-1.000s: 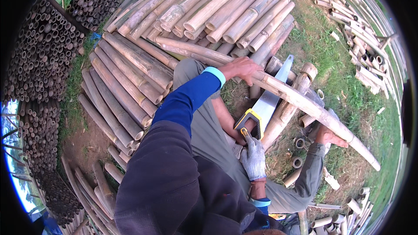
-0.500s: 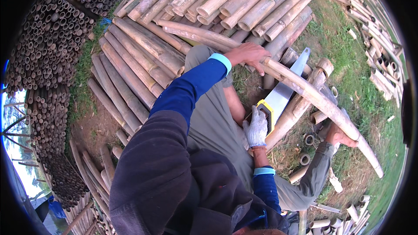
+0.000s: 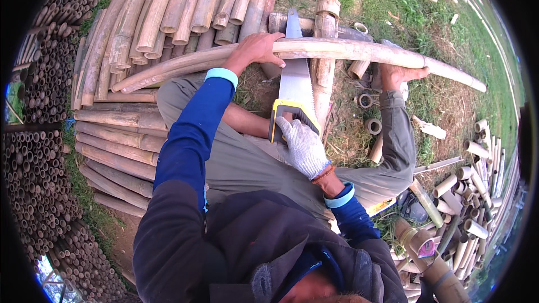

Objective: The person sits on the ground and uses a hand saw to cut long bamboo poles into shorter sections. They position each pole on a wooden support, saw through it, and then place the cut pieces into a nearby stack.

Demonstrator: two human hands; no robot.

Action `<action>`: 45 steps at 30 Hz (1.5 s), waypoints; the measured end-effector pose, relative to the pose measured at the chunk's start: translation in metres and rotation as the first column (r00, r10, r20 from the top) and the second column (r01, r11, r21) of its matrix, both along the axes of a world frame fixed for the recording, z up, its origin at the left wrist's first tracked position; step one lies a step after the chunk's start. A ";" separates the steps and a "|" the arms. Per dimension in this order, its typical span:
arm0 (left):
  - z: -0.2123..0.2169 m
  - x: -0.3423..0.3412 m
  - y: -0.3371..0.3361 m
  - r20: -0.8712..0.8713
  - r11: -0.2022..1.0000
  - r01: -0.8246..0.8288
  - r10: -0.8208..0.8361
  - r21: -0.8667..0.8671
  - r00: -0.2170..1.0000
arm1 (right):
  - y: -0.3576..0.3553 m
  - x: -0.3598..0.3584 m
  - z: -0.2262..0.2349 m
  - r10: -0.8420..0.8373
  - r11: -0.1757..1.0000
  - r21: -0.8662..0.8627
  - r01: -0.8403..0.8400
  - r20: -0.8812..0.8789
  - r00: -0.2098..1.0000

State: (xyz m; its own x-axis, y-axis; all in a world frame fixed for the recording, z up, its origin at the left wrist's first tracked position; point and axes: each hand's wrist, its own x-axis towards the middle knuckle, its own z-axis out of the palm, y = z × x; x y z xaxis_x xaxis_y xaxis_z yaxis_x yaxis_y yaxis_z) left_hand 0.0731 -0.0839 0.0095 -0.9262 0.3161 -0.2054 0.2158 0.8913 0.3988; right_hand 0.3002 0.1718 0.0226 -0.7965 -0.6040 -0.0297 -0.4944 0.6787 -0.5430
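A long split-ended bamboo pole (image 3: 348, 49) lies crosswise in front of me. My bare left hand (image 3: 255, 51) is closed round it, left of the middle. In a white knitted glove, my right hand (image 3: 303, 145) grips the yellow-and-black handle of a hand saw (image 3: 297, 87). The saw's blade points away from me and passes beneath the pole, its tip showing on the far side. Just right of the blade, the pole crosses over a thicker bamboo support (image 3: 323, 81). My bare foot (image 3: 400, 74) touches the pole's right part.
Cut bamboo lengths (image 3: 208, 0) are stacked at the far left, more (image 3: 118, 140) beside my knee. Stacked bamboo ends (image 3: 39, 191) line the left. Short rings (image 3: 373, 126) lie by my foot. Offcuts (image 3: 477, 191) and a pink-marked tape measure (image 3: 426, 248) are at the lower right.
My view has turned, so the pole now runs nearly level across it and the saw points straight away. Both hands keep their grips, and the blade stays beneath the pole.
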 end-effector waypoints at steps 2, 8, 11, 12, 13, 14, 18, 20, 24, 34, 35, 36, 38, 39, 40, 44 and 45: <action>0.006 -0.004 0.009 0.005 1.000 0.008 -0.008 -0.021 1.000 | 0.019 0.016 0.049 0.017 0.999 0.039 -0.019 0.049 0.999; -0.015 -0.010 0.015 -0.131 0.999 0.034 -0.031 0.021 0.991 | 0.099 0.069 0.126 0.042 0.990 0.119 -0.073 0.243 0.969; -0.007 -0.013 0.026 -0.074 1.000 0.021 -0.021 -0.002 0.997 | 0.140 0.080 0.188 -0.106 0.994 0.019 0.104 0.209 0.972; -0.001 -0.014 0.033 -0.057 1.000 0.006 -0.006 -0.011 0.998 | 0.173 0.099 0.185 -0.220 0.964 -0.124 0.235 0.121 0.968; 0.003 -0.014 0.040 -0.038 1.000 -0.006 0.006 -0.018 0.999 | 0.198 0.118 0.192 -0.396 0.843 -0.258 0.473 0.298 0.869; 0.000 -0.016 0.038 -0.043 1.000 -0.009 0.009 -0.011 0.999 | 0.219 0.133 0.208 -0.464 0.660 -0.324 0.678 0.534 0.706; -0.001 -0.021 0.049 -0.047 1.000 -0.009 0.008 -0.025 0.999 | 0.252 0.172 0.248 -0.513 0.465 -0.493 0.735 0.527 0.678; 0.006 -0.017 0.054 -0.035 0.999 -0.001 0.000 -0.036 0.999 | 0.257 0.191 0.255 -0.561 0.413 -0.528 0.742 0.494 0.664; 0.001 -0.011 0.015 -0.031 0.999 -0.003 0.002 -0.050 1.000 | 0.252 0.199 0.249 -0.593 0.413 -0.545 0.730 0.447 0.670; -0.011 -0.008 -0.031 0.014 0.995 -0.020 0.021 -0.095 1.000 | 0.119 0.024 0.131 -0.417 0.397 -0.701 0.592 0.437 0.797; -0.010 -0.010 -0.031 0.006 0.996 -0.025 0.026 -0.081 1.000 | 0.104 0.011 0.118 -0.427 0.418 -0.689 0.592 0.425 0.798; -0.006 -0.010 -0.028 0.035 0.997 -0.027 0.030 -0.073 0.999 | 0.090 -0.002 0.103 -0.437 0.435 -0.678 0.592 0.416 0.798; 0.007 -0.010 -0.016 0.101 0.998 -0.032 0.037 -0.053 0.994 | 0.083 -0.016 0.072 -0.455 0.498 -0.680 0.538 0.323 0.830; 0.011 -0.013 -0.009 0.120 0.999 -0.023 0.027 -0.038 0.992 | 0.084 -0.018 0.066 -0.473 0.565 -0.668 0.484 0.219 0.853; 0.011 -0.014 -0.007 0.141 0.999 -0.020 0.023 -0.025 0.990 | 0.082 -0.020 0.062 -0.476 0.630 -0.647 0.430 0.115 0.872; -0.003 -0.024 0.007 0.115 0.999 -0.022 0.025 -0.029 0.993 | 0.083 -0.013 0.052 -0.387 0.545 -0.683 0.487 0.310 0.868; -0.007 -0.027 0.008 0.140 1.000 -0.008 0.008 -0.003 0.990 | 0.086 -0.014 0.048 -0.431 0.618 -0.658 0.430 0.173 0.886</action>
